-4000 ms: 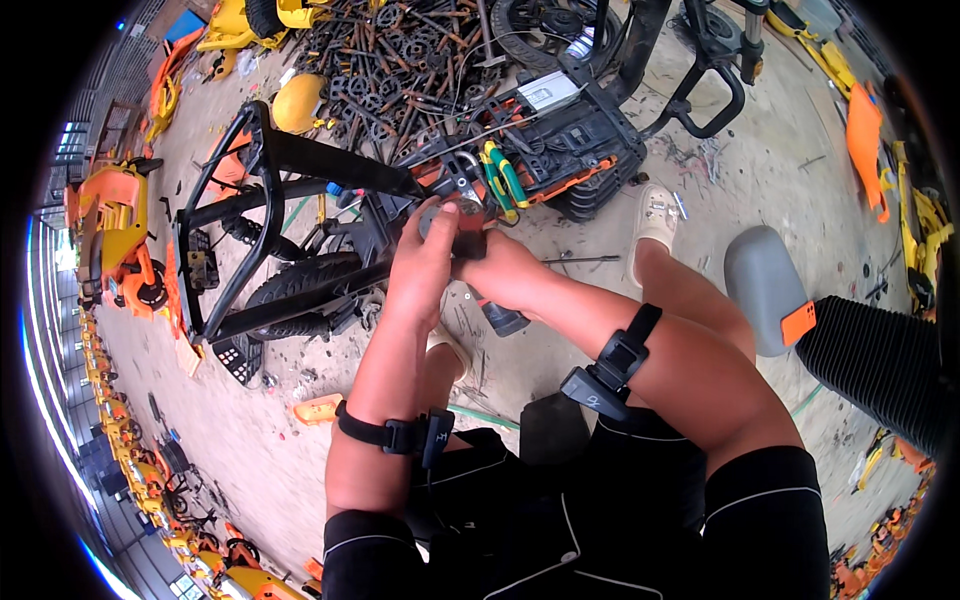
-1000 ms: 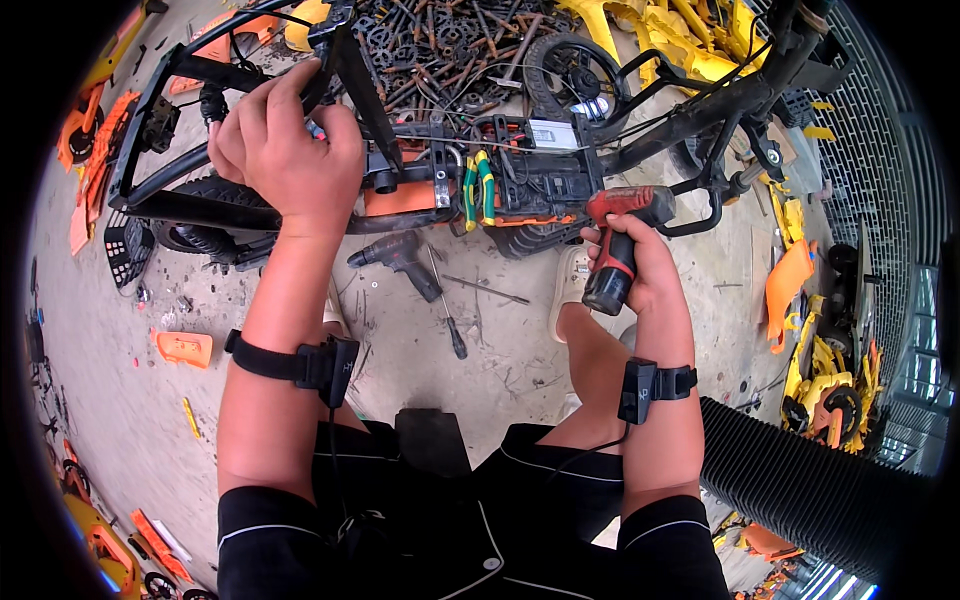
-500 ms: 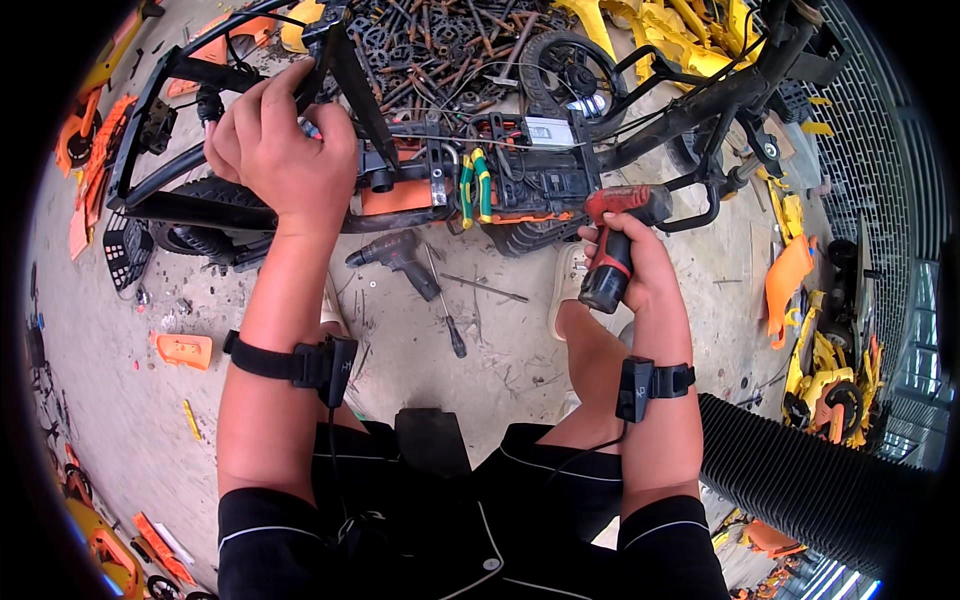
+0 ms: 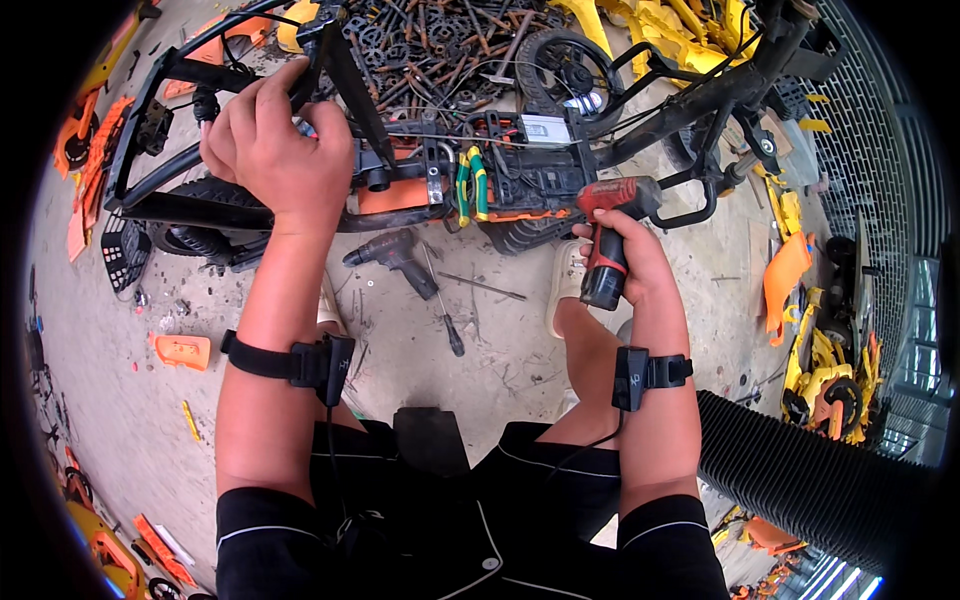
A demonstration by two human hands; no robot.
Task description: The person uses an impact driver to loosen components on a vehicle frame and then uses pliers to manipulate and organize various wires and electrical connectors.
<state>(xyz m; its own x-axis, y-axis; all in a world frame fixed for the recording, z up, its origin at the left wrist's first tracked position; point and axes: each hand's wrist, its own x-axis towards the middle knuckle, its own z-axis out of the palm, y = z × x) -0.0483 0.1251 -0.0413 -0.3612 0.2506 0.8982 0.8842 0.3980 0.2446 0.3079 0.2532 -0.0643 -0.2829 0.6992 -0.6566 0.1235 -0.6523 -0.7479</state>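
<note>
A black vehicle frame (image 4: 345, 85), with tubes, wheels and an open electrical compartment, lies across the floor in front of me. My left hand (image 4: 280, 150) is bent against its upper left part, the index fingertip touching the tube joint and the lower fingers curled; its palm side is hidden. To the right, my right hand (image 4: 640, 255) grips a red and black cordless drill (image 4: 608, 245) by its handle, nose toward the frame's right side. Green and yellow pliers (image 4: 480, 185) rest upright on the compartment's front edge, between my hands.
A second cordless drill (image 4: 395, 258) lies on the floor beside a screwdriver (image 4: 453, 335) and a thin rod (image 4: 482, 286). Behind the frame is a heap of rusty metal parts (image 4: 440, 50). Yellow shells (image 4: 690, 40) and orange pieces (image 4: 182, 350) are scattered around. A ribbed black hose (image 4: 800, 480) runs at lower right.
The drill in my right hand has shifted slightly left. A small bluish patch by my left thumb no longer shows; that hand has hardly moved.
</note>
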